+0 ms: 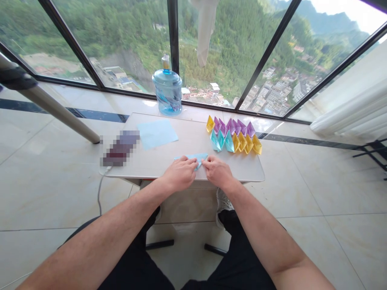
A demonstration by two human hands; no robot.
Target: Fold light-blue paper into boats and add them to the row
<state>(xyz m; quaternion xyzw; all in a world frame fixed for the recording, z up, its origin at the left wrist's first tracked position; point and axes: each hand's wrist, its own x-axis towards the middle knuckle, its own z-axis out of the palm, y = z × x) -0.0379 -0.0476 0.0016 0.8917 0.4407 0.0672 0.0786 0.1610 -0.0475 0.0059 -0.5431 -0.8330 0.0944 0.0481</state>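
Observation:
A partly folded sheet of light blue paper (198,156) lies at the front of the small white table (151,165). My left hand (181,173) rests on it from the left, its fingers bent and pressing the paper down. On the paper's right end my right hand (216,170) pinches the edge between thumb and fingers. Part of the paper is hidden under both hands. A flat light blue sheet (157,133) lies farther back on the left. At the back right stand rows of folded paper boats, with purple boats (232,126), turquoise boats (221,141) and yellow boats (248,144).
A blurred-out object (121,149) with a grey cable (99,189) lies at the table's left end. Behind the table a blue water jug (167,92) stands by the window. A slanted pole (60,104) rises at the left. My shoe (224,201) is below the table.

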